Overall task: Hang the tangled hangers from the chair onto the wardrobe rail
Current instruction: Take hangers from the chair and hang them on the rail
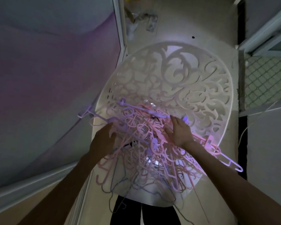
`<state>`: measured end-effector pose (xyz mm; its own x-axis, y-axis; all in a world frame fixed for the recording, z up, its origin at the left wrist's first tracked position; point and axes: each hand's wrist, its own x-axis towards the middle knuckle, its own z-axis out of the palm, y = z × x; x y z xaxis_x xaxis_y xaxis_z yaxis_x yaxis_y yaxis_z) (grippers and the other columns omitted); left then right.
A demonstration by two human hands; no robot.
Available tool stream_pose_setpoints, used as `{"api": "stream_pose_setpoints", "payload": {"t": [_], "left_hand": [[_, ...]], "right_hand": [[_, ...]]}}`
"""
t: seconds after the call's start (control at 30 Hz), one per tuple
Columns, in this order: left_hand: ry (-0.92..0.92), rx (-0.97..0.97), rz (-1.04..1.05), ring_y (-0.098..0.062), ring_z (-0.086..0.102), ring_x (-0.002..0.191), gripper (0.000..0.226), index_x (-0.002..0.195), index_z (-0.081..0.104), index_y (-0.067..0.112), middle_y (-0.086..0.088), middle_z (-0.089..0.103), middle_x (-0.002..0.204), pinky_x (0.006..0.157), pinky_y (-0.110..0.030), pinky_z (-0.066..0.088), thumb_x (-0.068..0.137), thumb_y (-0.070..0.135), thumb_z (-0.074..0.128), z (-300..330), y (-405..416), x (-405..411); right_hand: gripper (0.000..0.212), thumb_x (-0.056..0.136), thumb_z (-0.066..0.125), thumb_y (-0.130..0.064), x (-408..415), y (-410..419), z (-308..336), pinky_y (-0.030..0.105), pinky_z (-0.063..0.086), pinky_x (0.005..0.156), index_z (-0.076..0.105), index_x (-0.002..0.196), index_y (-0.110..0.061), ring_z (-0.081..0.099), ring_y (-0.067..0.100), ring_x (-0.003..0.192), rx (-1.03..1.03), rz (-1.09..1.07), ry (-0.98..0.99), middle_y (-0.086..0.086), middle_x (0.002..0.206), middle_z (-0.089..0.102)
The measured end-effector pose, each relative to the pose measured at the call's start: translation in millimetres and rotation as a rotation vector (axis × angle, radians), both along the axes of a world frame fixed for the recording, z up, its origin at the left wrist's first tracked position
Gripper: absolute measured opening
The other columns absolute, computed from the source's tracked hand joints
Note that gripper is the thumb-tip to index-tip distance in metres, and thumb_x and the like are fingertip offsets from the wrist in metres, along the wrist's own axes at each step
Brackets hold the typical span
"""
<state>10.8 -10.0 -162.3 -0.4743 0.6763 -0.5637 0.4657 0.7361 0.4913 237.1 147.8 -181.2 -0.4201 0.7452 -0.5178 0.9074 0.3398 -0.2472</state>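
A tangled heap of pink and lilac plastic hangers (146, 143) lies on the seat of a white chair with an ornate cut-out round back (177, 75). Long lilac hanger bars stick out to the left (88, 112) and lower right (229, 161). My left hand (104, 138) rests on the left side of the heap, fingers curled around hanger pieces. My right hand (178, 130) presses into the middle right of the heap, fingers spread among the hangers. No wardrobe rail is in view.
A purple-grey mattress or bed (47, 78) with a white frame (120, 30) fills the left. A dark gap and a mesh panel (266, 82) lie at the right. Crumpled bags (144, 20) sit on the floor beyond the chair. Dark trousers (144, 211) show below.
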Motion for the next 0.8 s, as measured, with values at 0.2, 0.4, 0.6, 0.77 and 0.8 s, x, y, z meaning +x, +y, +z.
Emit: {"api": "stream_pose_setpoints", "payload": {"t": [0.2,0.4,0.6,0.77,0.8], "left_hand": [[-0.029,0.09,0.282,-0.031,0.058,0.11,0.043,0.133,0.049,0.021,-0.013,0.052,0.127,0.096,-0.04,0.046,0.091,0.029,0.056,-27.7,13.7,-5.8],[0.432,0.086,0.145,-0.033,0.039,0.126,0.044,0.125,0.056,0.021,-0.012,0.047,0.135,0.096,-0.043,0.039,0.085,0.04,0.061,-25.6,15.0,0.4],[0.372,0.078,-0.3,-0.037,0.061,0.109,0.055,0.114,0.067,0.014,-0.017,0.062,0.124,0.081,-0.047,0.055,0.09,0.051,0.035,-33.1,6.5,-10.1],[0.333,0.206,-0.091,-0.032,0.058,0.114,0.064,0.117,0.066,0.018,-0.013,0.06,0.126,0.092,-0.041,0.047,0.08,0.061,0.035,-11.7,6.9,-9.2],[0.272,0.253,-0.012,-0.026,0.055,0.117,0.069,0.122,0.061,0.018,-0.006,0.057,0.13,0.095,-0.037,0.044,0.079,0.068,0.04,-2.1,10.6,-8.0]], "right_hand": [[0.064,0.087,0.031,-0.057,-27.9,17.1,-45.4,0.043,0.031,0.105,0.034,0.144,-0.027,0.039,0.031,0.131,0.004,0.049,0.094,0.007,0.144,0.041],[0.059,0.086,0.039,-0.053,-36.2,47.1,-49.9,0.04,0.034,0.098,0.041,0.14,-0.028,0.041,0.034,0.12,0.031,0.26,-0.101,0.015,0.125,0.048],[0.049,0.088,0.033,-0.034,-19.0,47.3,-14.7,0.024,0.036,0.089,0.06,0.123,-0.012,0.058,0.031,0.114,-0.029,0.13,0.319,0.013,0.125,0.061],[0.033,0.097,0.034,-0.029,-13.0,37.5,31.2,0.035,0.04,0.072,0.058,0.115,-0.014,0.061,0.034,0.095,0.112,0.232,0.335,0.015,0.108,0.066],[0.025,0.099,0.036,-0.027,-13.8,34.6,42.4,0.036,0.038,0.068,0.055,0.111,-0.016,0.059,0.034,0.087,0.045,0.218,0.34,0.015,0.096,0.066]]}}
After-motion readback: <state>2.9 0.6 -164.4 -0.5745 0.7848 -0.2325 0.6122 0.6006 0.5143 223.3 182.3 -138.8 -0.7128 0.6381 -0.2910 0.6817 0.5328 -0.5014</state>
